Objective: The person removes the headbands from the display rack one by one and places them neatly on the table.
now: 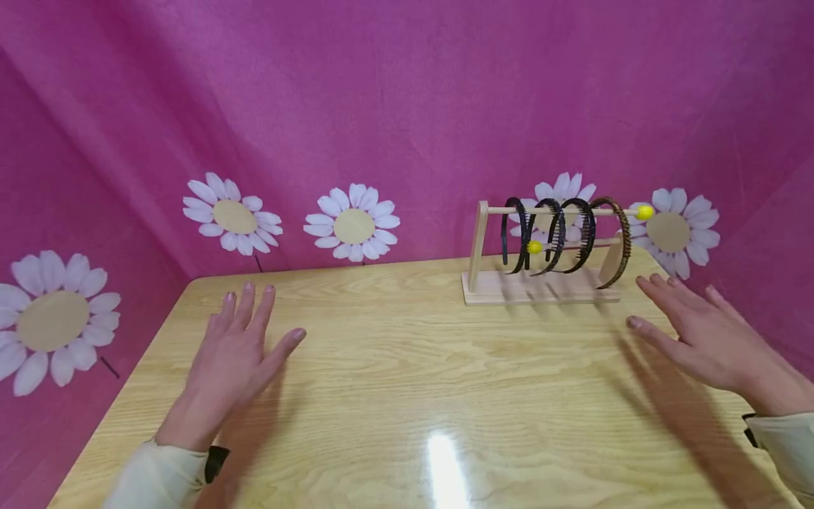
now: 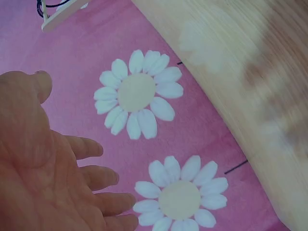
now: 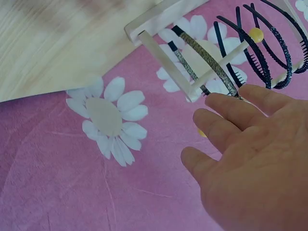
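Plainly, the grip is released on both sides: the left hand [image 1: 234, 357] is spread with nothing in it near the left edge of the worktop [image 1: 381, 367], and the right hand [image 1: 712, 339], also bare, reaches by the right edge, near the back right corner. Close to that corner, along the back edge, is a wooden stand [image 1: 486, 285]; three black headbands [image 1: 592, 237] and one brown headband [image 1: 627, 237] hang over its upper bar, the brown one nearest the right hand and nearest the yellow knob [image 1: 645, 212] at the bar's end. The headbands look light, thin and springy, probably smooth plastic, and could snap if spread too wide. The inner teeth seen on the black ones may catch on the bar or a neighbour, so a light pinch at the top of the curve seems best. The stand likely handles as light, stiff wood, best held by its base.
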